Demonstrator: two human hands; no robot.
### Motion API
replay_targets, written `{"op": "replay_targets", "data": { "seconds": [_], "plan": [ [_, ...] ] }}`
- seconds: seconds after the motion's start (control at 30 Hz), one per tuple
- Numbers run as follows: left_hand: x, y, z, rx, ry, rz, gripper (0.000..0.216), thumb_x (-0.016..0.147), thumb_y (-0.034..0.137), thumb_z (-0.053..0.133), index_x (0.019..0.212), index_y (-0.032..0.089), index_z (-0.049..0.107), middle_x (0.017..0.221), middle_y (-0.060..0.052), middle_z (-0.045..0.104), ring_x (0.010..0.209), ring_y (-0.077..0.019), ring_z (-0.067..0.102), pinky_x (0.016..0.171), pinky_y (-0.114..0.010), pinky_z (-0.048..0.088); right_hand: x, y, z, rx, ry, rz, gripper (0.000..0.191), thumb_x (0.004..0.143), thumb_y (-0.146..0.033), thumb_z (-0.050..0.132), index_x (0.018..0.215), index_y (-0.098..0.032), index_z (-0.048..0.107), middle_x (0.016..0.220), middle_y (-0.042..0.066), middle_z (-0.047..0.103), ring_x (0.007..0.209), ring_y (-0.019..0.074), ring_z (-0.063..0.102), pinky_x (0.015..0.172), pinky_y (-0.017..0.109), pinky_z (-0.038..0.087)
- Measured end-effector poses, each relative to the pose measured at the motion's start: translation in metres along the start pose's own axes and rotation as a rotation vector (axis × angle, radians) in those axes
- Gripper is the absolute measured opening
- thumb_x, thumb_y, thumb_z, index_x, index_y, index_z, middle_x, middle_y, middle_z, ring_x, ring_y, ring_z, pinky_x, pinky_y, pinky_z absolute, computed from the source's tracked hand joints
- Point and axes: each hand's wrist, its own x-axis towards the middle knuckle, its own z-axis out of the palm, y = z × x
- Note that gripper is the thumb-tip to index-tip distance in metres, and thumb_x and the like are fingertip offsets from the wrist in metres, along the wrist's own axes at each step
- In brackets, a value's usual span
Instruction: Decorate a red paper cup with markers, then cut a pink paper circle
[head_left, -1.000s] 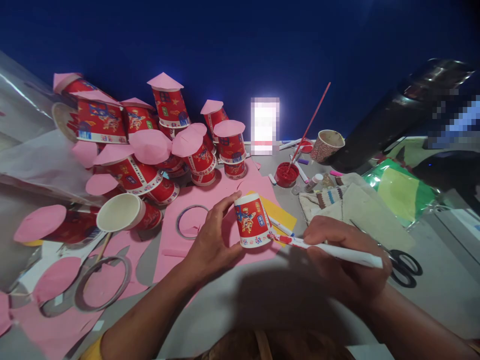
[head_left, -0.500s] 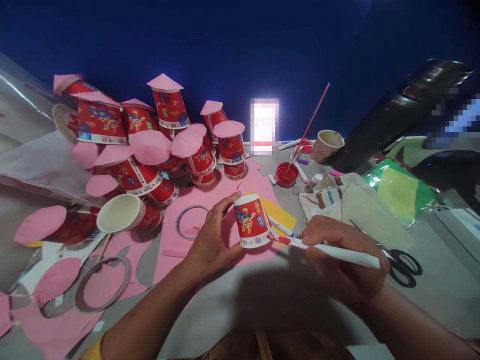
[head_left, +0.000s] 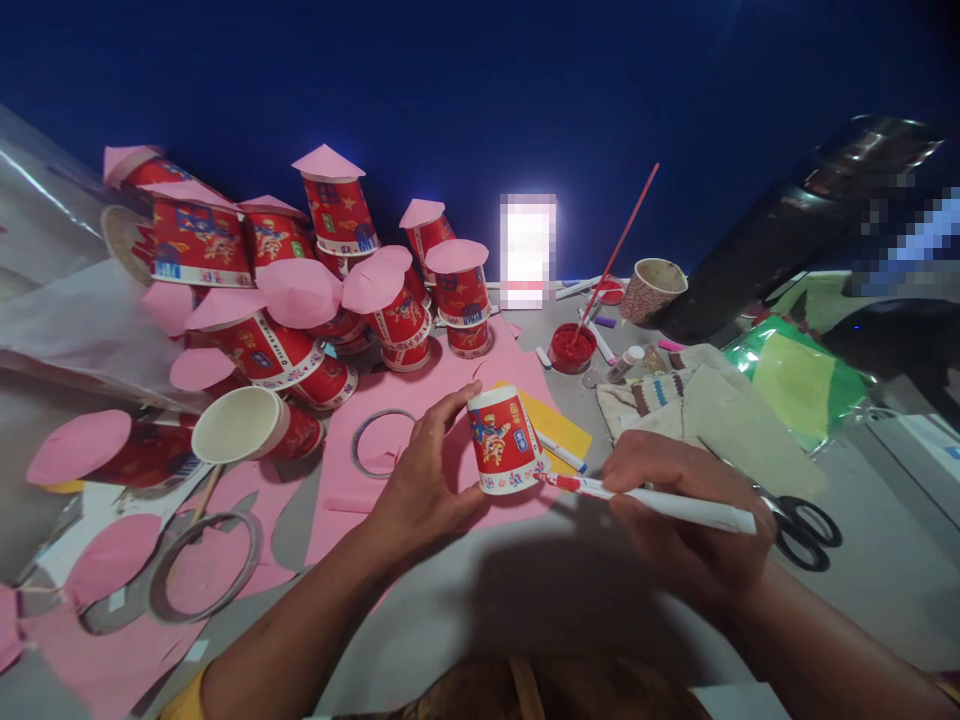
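Observation:
A red and white printed paper cup (head_left: 501,445) stands bottom-up, slightly tilted, between the thumb and fingers of my left hand (head_left: 431,465). Pink and blue marks run round its white lower band. My right hand (head_left: 675,500) grips a white marker (head_left: 690,508) with a red tip end, which meets the cup's lower right edge. Beneath and behind the cup lie pink paper (head_left: 442,400) and a yellow sheet (head_left: 559,430). Another marker (head_left: 562,453) rests on the yellow sheet, just right of the cup.
Several red cups with pink paper cones (head_left: 341,200) are stacked at left. Tape rings (head_left: 256,560) lie on pink paper. A red paint pot (head_left: 572,350) holds a thin stick. Scissors (head_left: 808,532), a cloth (head_left: 720,410) and a black cylinder (head_left: 787,225) are at right.
Hardly anything differs. The marker and my right hand have shifted very slightly left, and the whole view has drifted a touch.

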Motion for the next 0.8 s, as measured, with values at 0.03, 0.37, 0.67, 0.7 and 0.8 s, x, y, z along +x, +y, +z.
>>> {"op": "replay_targets", "data": {
  "seconds": [0.03,0.37,0.67,0.7,0.8],
  "plan": [
    [0.0,0.0001,-0.0001,0.002,0.001,-0.001,0.097,0.075,0.018,0.085,0.16,0.03,0.039,0.165,-0.016,0.05,0.153,-0.0384,0.048,0.125,-0.064,0.042,0.0,0.0,0.0003,0.002,-0.01,0.002,0.017,0.091,-0.006,0.061,0.096,-0.021,0.068,0.071,0.003,0.07,0.059,0.0177,0.064,0.056,0.031,0.049],
    [0.0004,0.0038,-0.0001,-0.015,-0.007,-0.014,0.094,0.077,0.017,0.082,0.16,0.027,0.04,0.165,-0.018,0.049,0.154,-0.0389,0.047,0.125,-0.065,0.041,-0.0025,-0.0004,0.0005,-0.003,0.004,0.04,0.015,0.093,-0.01,0.061,0.096,-0.022,0.068,0.072,0.004,0.069,0.06,0.0192,0.065,0.057,0.033,0.049],
    [0.0004,0.0025,0.0005,-0.001,-0.003,-0.013,0.094,0.076,0.018,0.083,0.159,0.028,0.04,0.165,-0.017,0.05,0.153,-0.0386,0.048,0.125,-0.065,0.042,0.0002,-0.002,-0.0004,-0.019,-0.02,0.028,0.016,0.092,-0.009,0.061,0.096,-0.023,0.066,0.071,0.003,0.069,0.059,0.0185,0.064,0.055,0.033,0.048],
    [0.0004,0.0026,0.0004,0.001,-0.005,-0.011,0.094,0.076,0.019,0.084,0.159,0.028,0.04,0.164,-0.017,0.05,0.153,-0.0386,0.048,0.125,-0.064,0.042,0.0004,-0.0017,-0.0008,-0.011,-0.042,0.03,0.015,0.092,-0.009,0.061,0.096,-0.023,0.066,0.071,0.003,0.069,0.059,0.0181,0.064,0.055,0.032,0.048],
    [0.0006,0.0024,0.0003,0.007,-0.008,-0.002,0.093,0.078,0.022,0.086,0.159,0.028,0.04,0.165,-0.017,0.049,0.153,-0.0381,0.049,0.125,-0.063,0.043,0.0005,-0.0006,-0.0017,-0.006,-0.065,0.033,0.015,0.093,-0.009,0.06,0.096,-0.022,0.065,0.071,0.003,0.069,0.06,0.017,0.063,0.054,0.031,0.047]
  ]
}}
